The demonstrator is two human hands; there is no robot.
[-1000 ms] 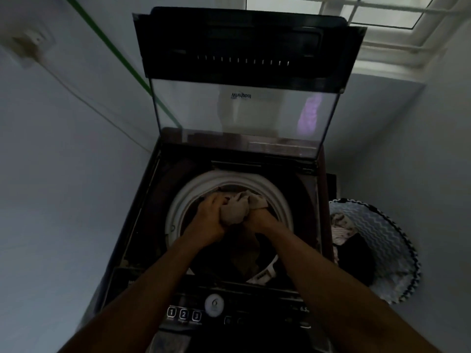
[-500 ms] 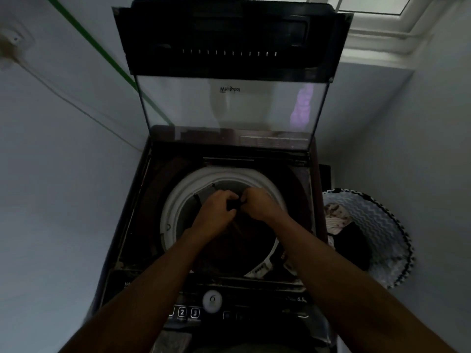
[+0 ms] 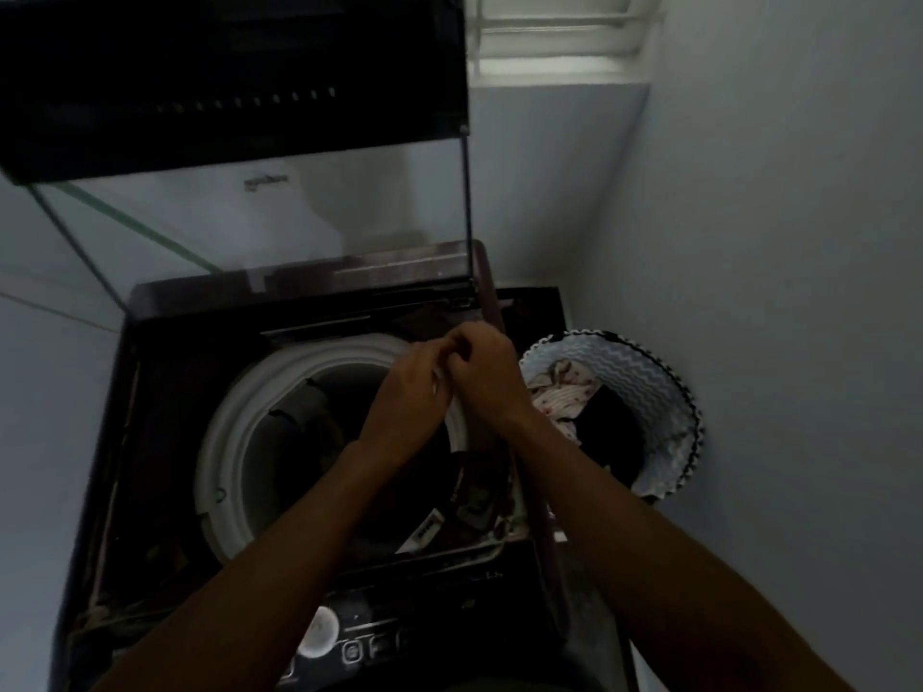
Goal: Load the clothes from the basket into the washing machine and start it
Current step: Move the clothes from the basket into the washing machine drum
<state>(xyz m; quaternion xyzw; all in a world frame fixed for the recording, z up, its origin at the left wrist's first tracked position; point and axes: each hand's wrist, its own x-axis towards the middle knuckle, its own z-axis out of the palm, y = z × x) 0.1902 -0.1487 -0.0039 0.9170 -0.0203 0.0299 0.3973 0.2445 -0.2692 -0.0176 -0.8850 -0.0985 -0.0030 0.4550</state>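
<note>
Waiting in the round white zigzag-patterned fabric basket (image 3: 664, 392) beside the dark top-loading washing machine (image 3: 165, 442), the crumpled pale clothes (image 3: 562, 397) remain unloaded. My left hand (image 3: 407, 402) and right hand (image 3: 487, 377) curl together over the drum's right rim; whether they hold anything I cannot tell. Reaching blindly, I could snag the basket rim.

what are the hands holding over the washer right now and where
Cannot be told: left hand and right hand are curled together over the white drum rim, nothing clearly visible between them.
</note>
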